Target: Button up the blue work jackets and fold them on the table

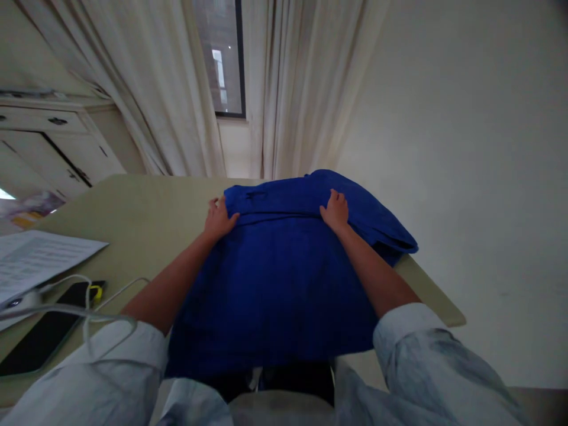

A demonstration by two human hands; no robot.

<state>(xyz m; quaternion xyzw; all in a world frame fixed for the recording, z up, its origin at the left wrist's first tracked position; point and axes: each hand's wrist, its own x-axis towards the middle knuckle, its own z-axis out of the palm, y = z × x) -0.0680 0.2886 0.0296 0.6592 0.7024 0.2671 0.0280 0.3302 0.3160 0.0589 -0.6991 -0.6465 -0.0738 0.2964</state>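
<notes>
A blue garment (284,284) is spread over the table, its near edge hanging toward my body. Across its far part runs a folded band with a crease, and what looks like a sleeve (386,222) sticks out to the right. My left hand (220,220) grips the far left edge of the cloth, thumb on top and fingers at the border. Farther right, my right hand (336,210) is closed on the folded band, fingers curled into the fabric. The garment's underside is hidden.
The green table (146,219) has a cut corner at the far left. On its left side lie printed papers (39,260), a black phone (44,337) and white cables (119,290). Curtains (306,89) and a pale wall (479,177) stand behind, with a cabinet (66,136) at left.
</notes>
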